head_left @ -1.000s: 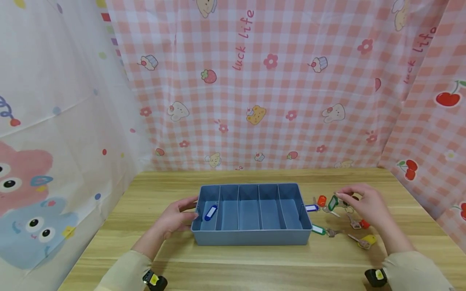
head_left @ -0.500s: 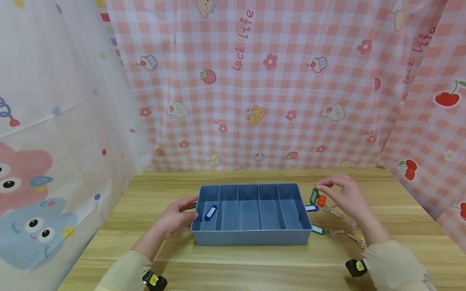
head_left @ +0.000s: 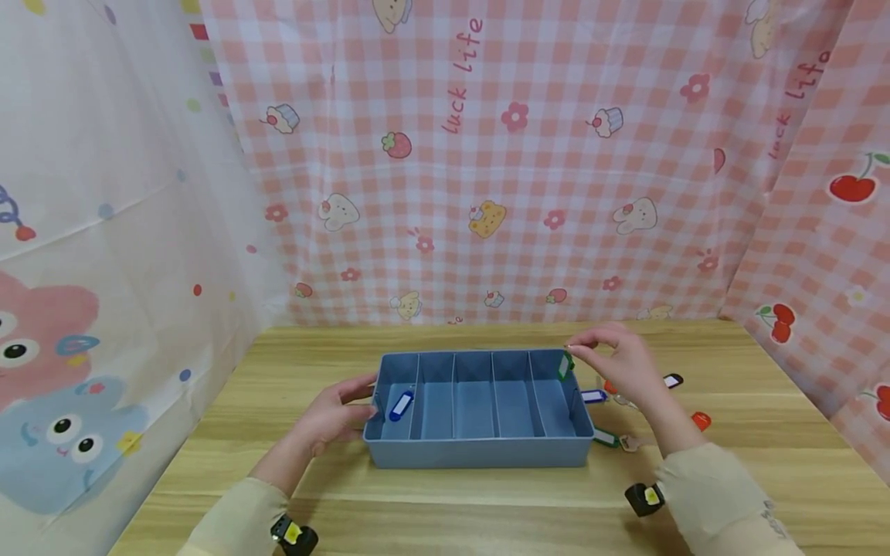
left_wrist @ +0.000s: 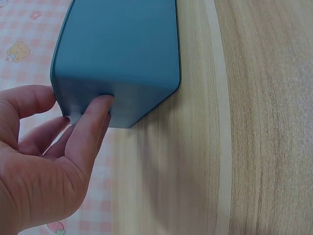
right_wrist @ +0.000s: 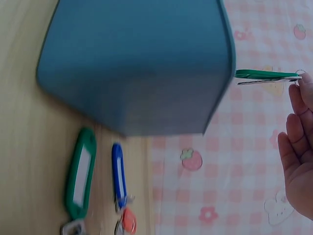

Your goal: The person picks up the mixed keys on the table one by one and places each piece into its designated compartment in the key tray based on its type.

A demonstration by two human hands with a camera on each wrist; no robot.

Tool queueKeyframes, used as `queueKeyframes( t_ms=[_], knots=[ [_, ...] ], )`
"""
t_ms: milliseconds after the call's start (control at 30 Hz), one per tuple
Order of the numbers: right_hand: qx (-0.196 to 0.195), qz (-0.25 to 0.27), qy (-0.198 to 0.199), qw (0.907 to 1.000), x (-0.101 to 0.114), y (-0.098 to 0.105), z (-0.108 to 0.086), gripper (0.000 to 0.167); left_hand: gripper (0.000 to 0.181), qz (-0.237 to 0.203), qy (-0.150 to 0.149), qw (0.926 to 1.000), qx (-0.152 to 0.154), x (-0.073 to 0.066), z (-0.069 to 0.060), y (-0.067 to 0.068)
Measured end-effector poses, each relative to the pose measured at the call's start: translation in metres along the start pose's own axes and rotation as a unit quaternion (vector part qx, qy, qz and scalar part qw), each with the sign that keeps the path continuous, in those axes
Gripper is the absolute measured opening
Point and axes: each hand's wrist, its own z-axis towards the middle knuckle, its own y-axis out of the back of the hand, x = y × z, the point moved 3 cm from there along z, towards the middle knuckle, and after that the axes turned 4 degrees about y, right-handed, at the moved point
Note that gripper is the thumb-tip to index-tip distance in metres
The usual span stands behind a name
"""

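Note:
A blue-grey box with several compartments stands on the table. In its leftmost compartment lies a blue key tag. My left hand touches the box's left end; in the left wrist view, its fingertips rest against the end wall. My right hand pinches the ring of a green key tag between thumb and index finger, over the right end of the box. The right wrist view shows this tag with a key hanging alongside, just past the box rim.
Right of the box lie a blue tag, another green tag with a key, a red tag and a black tag. My right forearm hides part of this group. A checked curtain hangs behind the table.
My right hand has carried the green key tag leftward, from above the loose keys to the box's rightmost compartment. My left hand has stayed at the box's left end.

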Motion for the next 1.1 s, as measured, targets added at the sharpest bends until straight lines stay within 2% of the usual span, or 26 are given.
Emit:
queueKeyframes(
  t_ms=[233, 633, 1100],
  knots=[
    [0.015, 0.029, 0.007, 0.9994, 0.016, -0.018, 0.01, 0.01, 0.061, -0.006, -0.002, 1.0, 0.006, -0.001, -0.001, -0.001],
    [0.032, 0.052, 0.084, 0.9946, 0.04, -0.046, 0.023, 0.005, 0.06, 0.0, -0.004, 1.0, 0.002, 0.0, 0.0, 0.0],
    [0.062, 0.098, 0.067, 0.9909, 0.063, -0.072, 0.033, 0.006, 0.06, -0.005, -0.008, 0.9999, 0.007, 0.0, 0.0, 0.0]
  ],
)
